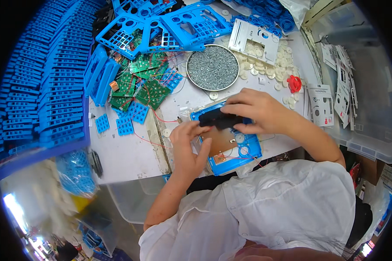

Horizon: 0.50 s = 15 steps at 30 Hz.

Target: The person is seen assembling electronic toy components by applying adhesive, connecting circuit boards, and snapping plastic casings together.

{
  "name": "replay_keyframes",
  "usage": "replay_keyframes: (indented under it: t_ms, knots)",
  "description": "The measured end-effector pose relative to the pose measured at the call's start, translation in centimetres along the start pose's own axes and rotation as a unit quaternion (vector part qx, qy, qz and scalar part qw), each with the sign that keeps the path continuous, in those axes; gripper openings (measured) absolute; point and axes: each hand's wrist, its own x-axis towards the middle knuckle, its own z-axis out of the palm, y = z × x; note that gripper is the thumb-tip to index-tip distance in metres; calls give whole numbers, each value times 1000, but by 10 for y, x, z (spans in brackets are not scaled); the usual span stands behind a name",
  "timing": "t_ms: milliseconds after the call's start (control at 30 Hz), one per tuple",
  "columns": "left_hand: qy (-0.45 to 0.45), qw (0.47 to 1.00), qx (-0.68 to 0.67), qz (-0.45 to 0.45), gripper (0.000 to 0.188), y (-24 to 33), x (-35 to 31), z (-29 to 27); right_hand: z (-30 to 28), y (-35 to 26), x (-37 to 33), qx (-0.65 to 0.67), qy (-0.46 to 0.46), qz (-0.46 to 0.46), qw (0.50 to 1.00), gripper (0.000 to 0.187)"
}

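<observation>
A blue plastic housing (253, 148) lies on the table in front of me, a brown circuit board (217, 142) set inside it. Above its far side is a black plastic part (217, 118), slightly blurred. My right hand (259, 112) grips this part between thumb and fingers from the right. My left hand (188, 145) is at the housing's left side, thumb and fingers apart. Its fingertips are at the black part's left end; whether they press on it is hard to tell. Thin red wires (231, 157) run across the housing's near part.
A round dish of small metal screws (212, 67) stands beyond the housing. Green circuit boards (152, 93) and blue keypads (125, 125) lie left of it. Blue frames (196, 26) pile up behind. White discs (287, 61) and a red wheel (294, 84) lie right. Stacked blue housings (61, 87) fill the left.
</observation>
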Motion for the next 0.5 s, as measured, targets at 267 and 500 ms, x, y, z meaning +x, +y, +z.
replay_keyframes:
  t_ms: [267, 500]
  knots:
    - [-12, 979, 173, 104, 53, 9, 2, 4, -15, -3, 24, 12, -105, 48, 993, 46]
    - [-29, 963, 244, 112, 60, 16, 6, 4, -5, 9, 20, -62, -57, -33, 996, 47]
